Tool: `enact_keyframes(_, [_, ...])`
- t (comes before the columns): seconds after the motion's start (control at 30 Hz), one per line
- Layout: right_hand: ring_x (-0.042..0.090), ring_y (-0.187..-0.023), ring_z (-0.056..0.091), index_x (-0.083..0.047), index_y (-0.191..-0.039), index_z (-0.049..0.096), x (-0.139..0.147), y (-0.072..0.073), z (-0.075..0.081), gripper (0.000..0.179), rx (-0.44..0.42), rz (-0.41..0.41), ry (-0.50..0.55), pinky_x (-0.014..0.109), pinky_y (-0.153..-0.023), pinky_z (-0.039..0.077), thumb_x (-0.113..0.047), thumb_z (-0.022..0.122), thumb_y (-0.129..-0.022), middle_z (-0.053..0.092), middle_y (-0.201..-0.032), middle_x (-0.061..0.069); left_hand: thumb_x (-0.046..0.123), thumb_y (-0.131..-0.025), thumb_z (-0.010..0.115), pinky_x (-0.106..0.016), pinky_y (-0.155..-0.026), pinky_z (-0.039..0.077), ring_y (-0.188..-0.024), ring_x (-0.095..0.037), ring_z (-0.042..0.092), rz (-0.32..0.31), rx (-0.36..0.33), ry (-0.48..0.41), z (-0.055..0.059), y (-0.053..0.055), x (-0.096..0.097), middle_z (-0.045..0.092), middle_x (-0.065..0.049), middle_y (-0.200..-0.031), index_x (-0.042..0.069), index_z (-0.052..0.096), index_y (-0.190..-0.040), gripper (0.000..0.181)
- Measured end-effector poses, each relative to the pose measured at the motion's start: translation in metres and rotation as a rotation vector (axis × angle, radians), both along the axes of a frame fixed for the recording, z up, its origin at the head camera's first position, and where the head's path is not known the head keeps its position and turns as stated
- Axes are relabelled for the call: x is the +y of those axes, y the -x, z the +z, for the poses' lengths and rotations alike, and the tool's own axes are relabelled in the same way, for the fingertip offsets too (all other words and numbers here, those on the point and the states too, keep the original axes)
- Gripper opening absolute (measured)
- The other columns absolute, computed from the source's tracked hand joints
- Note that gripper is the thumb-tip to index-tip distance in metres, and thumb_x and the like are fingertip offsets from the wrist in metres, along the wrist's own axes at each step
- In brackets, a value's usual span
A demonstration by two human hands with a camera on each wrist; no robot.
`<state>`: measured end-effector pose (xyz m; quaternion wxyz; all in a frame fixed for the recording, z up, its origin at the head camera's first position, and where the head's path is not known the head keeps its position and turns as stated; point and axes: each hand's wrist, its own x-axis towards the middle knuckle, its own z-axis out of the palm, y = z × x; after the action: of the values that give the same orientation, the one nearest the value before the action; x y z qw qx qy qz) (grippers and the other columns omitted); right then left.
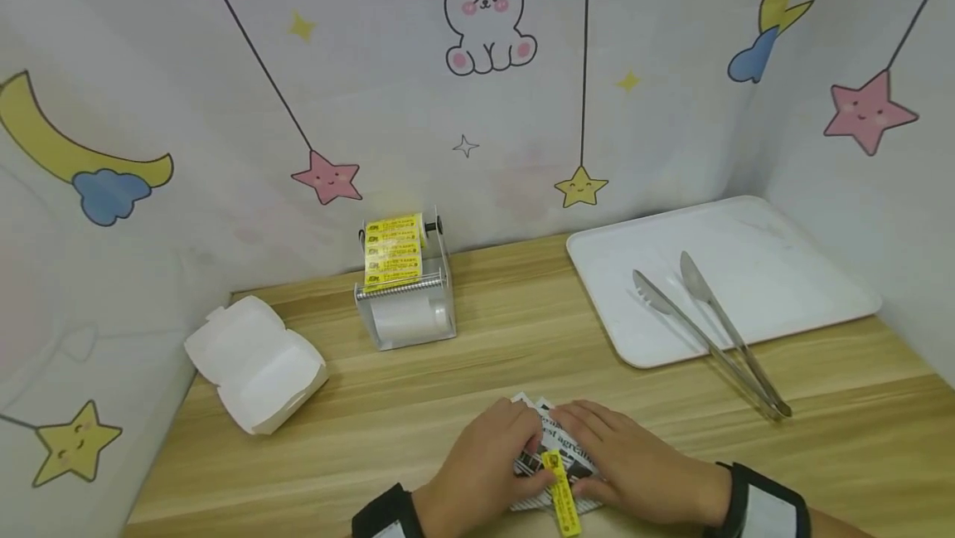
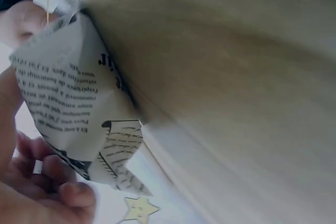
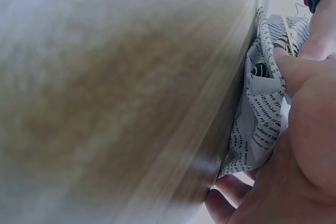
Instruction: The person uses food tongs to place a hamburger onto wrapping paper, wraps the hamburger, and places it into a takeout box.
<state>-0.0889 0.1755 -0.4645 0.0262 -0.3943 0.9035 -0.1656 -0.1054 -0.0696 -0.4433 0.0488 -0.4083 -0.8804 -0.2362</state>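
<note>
Newsprint packet lies on the counter, close to the person, between the hands. Left hand grips its left side, thumb up against the yellow label; right hand grips the other side, fingers over the far edge, thumb near the label. Both close-set, packet held between them.

Progress, by judgement: paper folded into a packet, so wrapping looks mostly done; one label laid across the paper, near end running past the edge. Sealing seems under way, not finished: that end appears not yet pressed down. Packet's contents hidden; cannot tell what it holds.

Containers: white clamshell box at left, lid open, white inner walls showing; packet not in it. Label dispenser behind carries a roll of yellow labels. White tray at right bears the tongs, heads inside, handles over the near rim onto the counter
</note>
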Motion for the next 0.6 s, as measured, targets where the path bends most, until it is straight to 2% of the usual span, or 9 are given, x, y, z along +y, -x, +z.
enact_keyframes(0.1, [0.033,-0.142,0.040,-0.003,-0.158,0.028,-0.001,0.000,-0.001,0.079,0.004,0.002,0.013,0.055,-0.107,0.042,-0.057,0.045,-0.102,0.041,-0.157,0.010,0.029,-0.084,0.085,-0.016,-0.077,0.042,-0.086,-0.003,0.048,-0.057,0.118,0.004,0.000,-0.003,-0.001,0.055,0.013,-0.095,0.020,0.061,-0.096,0.028])
enact_keyframes(0.17, [0.032,-0.142,0.040,-0.004,-0.158,0.028,0.000,0.000,0.000,0.079,-0.003,0.001,0.015,0.055,-0.107,0.042,-0.057,0.045,-0.102,0.040,-0.158,0.009,0.029,-0.087,0.083,-0.017,-0.082,0.044,-0.092,-0.003,0.052,-0.070,0.145,0.025,0.000,-0.006,-0.001,0.060,0.012,-0.102,0.021,0.069,-0.101,0.021])
enact_keyframes(0.37, [0.032,-0.143,0.038,-0.006,-0.159,0.027,-0.001,0.000,0.003,0.081,-0.057,-0.012,0.007,0.055,-0.109,0.041,-0.060,0.042,-0.101,0.038,-0.159,0.008,0.031,-0.092,0.077,-0.021,-0.085,0.049,-0.103,-0.006,0.058,-0.058,0.183,0.118,0.001,-0.012,-0.003,0.065,0.008,-0.114,0.019,0.077,-0.108,0.020])
enact_keyframes(0.5, [0.032,-0.143,0.038,-0.005,-0.159,0.027,-0.002,0.000,0.004,0.081,-0.047,-0.012,-0.002,0.055,-0.109,0.041,-0.059,0.042,-0.102,0.038,-0.159,0.009,0.034,-0.093,0.075,-0.029,-0.091,0.051,-0.114,-0.009,0.058,-0.063,0.211,0.171,0.003,-0.013,-0.005,0.066,0.006,-0.124,0.020,0.077,-0.114,0.025])
enact_keyframes(0.6, [0.033,-0.144,0.038,-0.004,-0.159,0.026,-0.001,0.000,0.003,0.080,-0.034,-0.006,-0.002,0.056,-0.109,0.041,-0.058,0.042,-0.102,0.038,-0.159,0.010,0.037,-0.094,0.074,-0.037,-0.098,0.050,-0.125,-0.012,0.056,-0.076,0.169,0.187,0.005,-0.012,-0.008,0.063,0.004,-0.134,0.021,0.075,-0.120,0.031])
